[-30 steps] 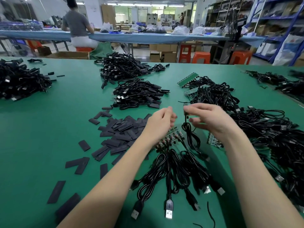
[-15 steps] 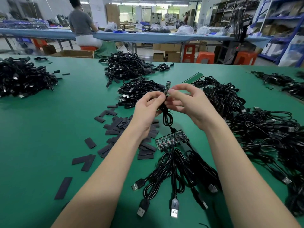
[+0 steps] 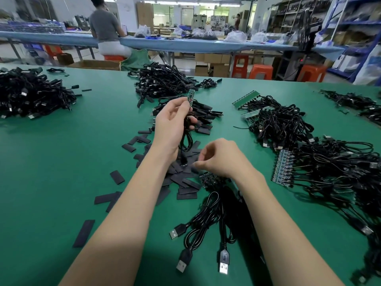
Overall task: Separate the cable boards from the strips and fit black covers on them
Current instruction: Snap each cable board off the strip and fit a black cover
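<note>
Board (image 3: 191, 97) stands upright in my left hand (image 3: 172, 122), pinched at the fingertips, its cable (image 3: 186, 141) looped below. My right hand (image 3: 219, 158) sits lower, fingers curled, pinching at the covers (image 3: 185, 182) beneath it on the table (image 3: 61, 162); strip (image 3: 208, 179) just under its wrist.

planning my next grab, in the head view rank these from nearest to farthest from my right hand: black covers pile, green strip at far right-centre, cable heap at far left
From the right hand:
1. Black covers pile, right at its fingertips, just left.
2. Green strip, farther back on the table, slightly right.
3. Cable heap, far across at the left edge.
</note>
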